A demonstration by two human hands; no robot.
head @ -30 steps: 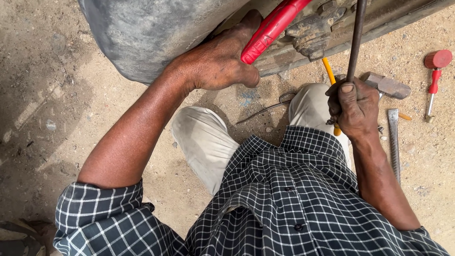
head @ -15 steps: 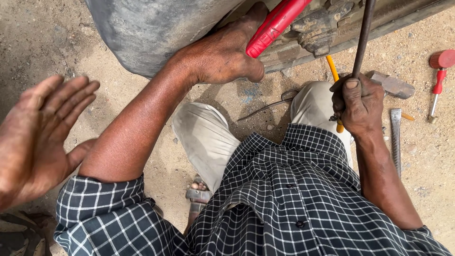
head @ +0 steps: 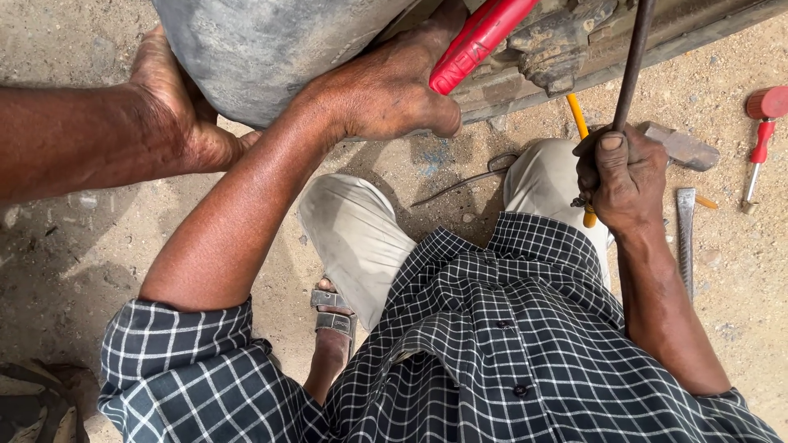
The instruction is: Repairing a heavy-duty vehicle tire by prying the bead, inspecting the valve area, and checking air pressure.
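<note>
Both hands are seen apart, each busy with its own thing. The left hand (head: 386,86) is laid, fingers curled, against the grey rounded body (head: 271,49) at the top of the view, just beside a red tool handle (head: 480,41) that slants up and to the right; whether that handle is gripped cannot be told, since only the back of the hand is shown. White raised lettering is carried along the red handle near its lower end. The right hand (head: 620,176) is closed in a fist around a thin dark metal rod (head: 634,66), which rises nearly upright out of the frame; a yellow-handled tool (head: 579,123) is seen running behind the same fist.

A second person's hand (head: 176,107) is pressed against the left edge of the grey body, its forearm reaching in from the left.

On the sandy ground (head: 74,238) to the right, a hammer head (head: 681,148), a flat chisel (head: 685,230) and a red-handled screwdriver (head: 762,135) are laid near one another. A bent wire (head: 468,179) is seen between the knees.
</note>
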